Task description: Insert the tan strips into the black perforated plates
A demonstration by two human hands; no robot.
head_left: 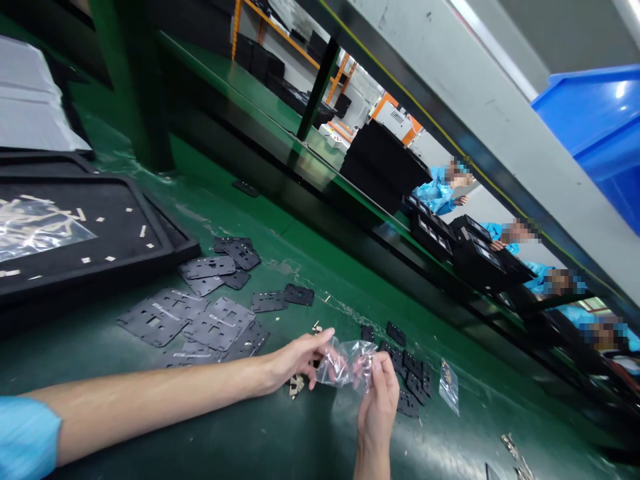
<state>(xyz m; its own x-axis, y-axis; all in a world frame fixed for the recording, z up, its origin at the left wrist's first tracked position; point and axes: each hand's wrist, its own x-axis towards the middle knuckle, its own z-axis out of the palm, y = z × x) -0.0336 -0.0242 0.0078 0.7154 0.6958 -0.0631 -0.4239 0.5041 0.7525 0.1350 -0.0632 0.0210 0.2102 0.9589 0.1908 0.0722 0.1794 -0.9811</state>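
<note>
Left hand (297, 360) and right hand (377, 407) hold one clear plastic bag (346, 363)

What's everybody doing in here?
A person's bare left hand and bare right hand are holding a small clear plastic bag above a green workbench. Flat dark grey perforated plates lie scattered beside a black rectangular tray. Co-workers in blue smocks are farther off.

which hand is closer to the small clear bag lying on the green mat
Right hand: nearer, to the left of the small clear bag, black pieces between them. Left hand: farther left, past the crumpled plastic bag both hands hold.
</note>
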